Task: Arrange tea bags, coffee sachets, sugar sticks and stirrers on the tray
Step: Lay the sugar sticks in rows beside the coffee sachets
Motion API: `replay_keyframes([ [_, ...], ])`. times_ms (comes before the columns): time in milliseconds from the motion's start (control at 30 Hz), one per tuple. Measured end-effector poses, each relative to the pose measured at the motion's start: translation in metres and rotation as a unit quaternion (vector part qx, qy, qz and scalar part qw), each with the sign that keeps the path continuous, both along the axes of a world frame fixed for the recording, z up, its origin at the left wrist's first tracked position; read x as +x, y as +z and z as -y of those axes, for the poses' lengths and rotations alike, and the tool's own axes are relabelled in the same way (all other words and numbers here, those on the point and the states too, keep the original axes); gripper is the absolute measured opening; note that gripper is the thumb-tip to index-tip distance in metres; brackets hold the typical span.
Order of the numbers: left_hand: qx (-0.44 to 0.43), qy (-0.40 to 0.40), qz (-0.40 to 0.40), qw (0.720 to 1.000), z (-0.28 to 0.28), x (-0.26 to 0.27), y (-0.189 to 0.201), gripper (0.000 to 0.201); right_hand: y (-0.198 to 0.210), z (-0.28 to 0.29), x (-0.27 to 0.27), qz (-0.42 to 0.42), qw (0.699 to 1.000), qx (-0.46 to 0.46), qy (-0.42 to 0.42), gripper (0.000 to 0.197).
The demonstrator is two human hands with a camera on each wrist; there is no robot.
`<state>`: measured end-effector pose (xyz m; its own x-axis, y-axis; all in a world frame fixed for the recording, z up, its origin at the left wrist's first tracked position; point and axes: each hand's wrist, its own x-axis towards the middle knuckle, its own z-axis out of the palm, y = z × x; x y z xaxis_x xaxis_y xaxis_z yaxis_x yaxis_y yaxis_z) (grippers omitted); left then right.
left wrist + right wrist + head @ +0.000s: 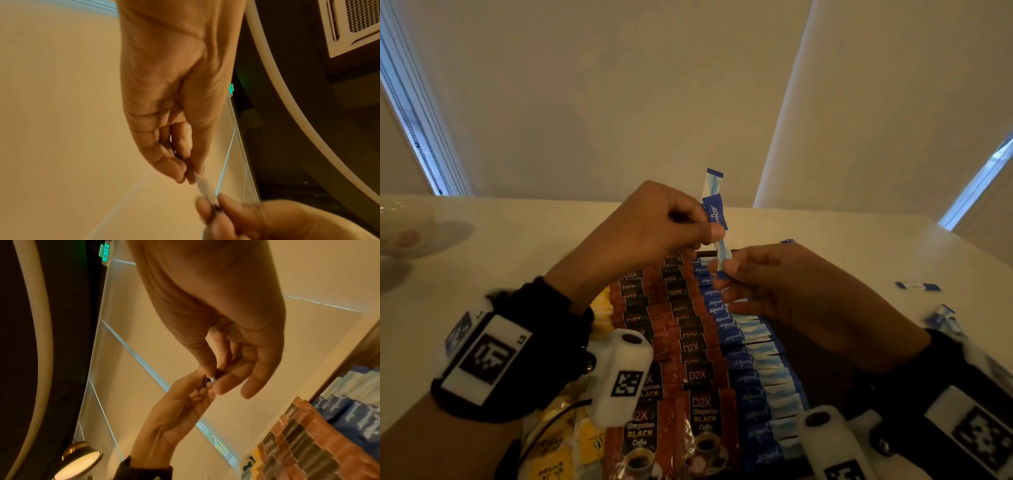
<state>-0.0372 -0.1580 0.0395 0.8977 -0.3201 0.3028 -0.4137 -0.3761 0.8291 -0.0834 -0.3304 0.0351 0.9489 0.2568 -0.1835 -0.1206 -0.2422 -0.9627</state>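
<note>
A pale, cream-coloured table [524, 240] fills the lower part of the head view, lit dimly and warmly. Behind it hang plain roller blinds [619, 85], with thin strips of daylight showing at their edges. At the far left of the table stands a blurred cup on a saucer [405, 233].

Above the table, both hands hold one blue-and-white sugar stick [715, 209] upright. The left hand [650, 222] pinches it near the middle between thumb and curled fingers; the right hand [791, 284] pinches its lower end between thumb and fingertips.

Below the hands lies the tray, of which only a dark far edge [709, 253] shows. On it run overlapping rows: yellow tea bags [599, 311] at the left, two columns of brown-and-black coffee sachets [688, 346] in the middle, and a row of blue sugar sticks [750, 370] at the right.

Two more sugar sticks [917, 285] lie loose on the table to the right of the tray.

The right wrist view shows a green exit sign [104, 254] high on a dark wall and a round lit lamp [78, 464].
</note>
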Motion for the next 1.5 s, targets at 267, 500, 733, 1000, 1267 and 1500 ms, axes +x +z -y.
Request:
replay_keyframes([
  [267, -0.028, 0.018, -0.015, 0.999, -0.001, -0.001, 0.003, 0.019, -0.003, 0.007, -0.001, 0.09, 0.991, -0.099, -0.028, 0.012],
  [500, 0.061, 0.008, -0.032, 0.998, -0.013, 0.002, 0.005, 0.019, 0.012, 0.018, 0.005, 0.173, 0.935, -0.31, -0.003, 0.009],
  [733, 0.122, -0.124, -0.061, 0.983, -0.014, -0.004, 0.008, 0.014, 0.017, 0.026, 0.014, 0.113, 0.986, -0.063, -0.103, 0.007],
  [1000, 0.141, -0.182, -0.073, 0.97, -0.014, -0.002, 0.003, 0.006, 0.009, 0.018, 0.015, 0.091, 0.992, 0.029, -0.083, 0.021],
  [1267, 0.139, -0.179, -0.073, 0.971, -0.014, -0.004, 0.003, 0.008, 0.002, 0.014, 0.022, 0.069, 0.991, 0.027, -0.108, 0.013],
  [1500, 0.08, -0.11, -0.097, 0.986, -0.007, -0.004, 0.005, 0.022, -0.001, 0.013, 0.023, 0.055, 0.984, 0.084, -0.148, 0.004],
])
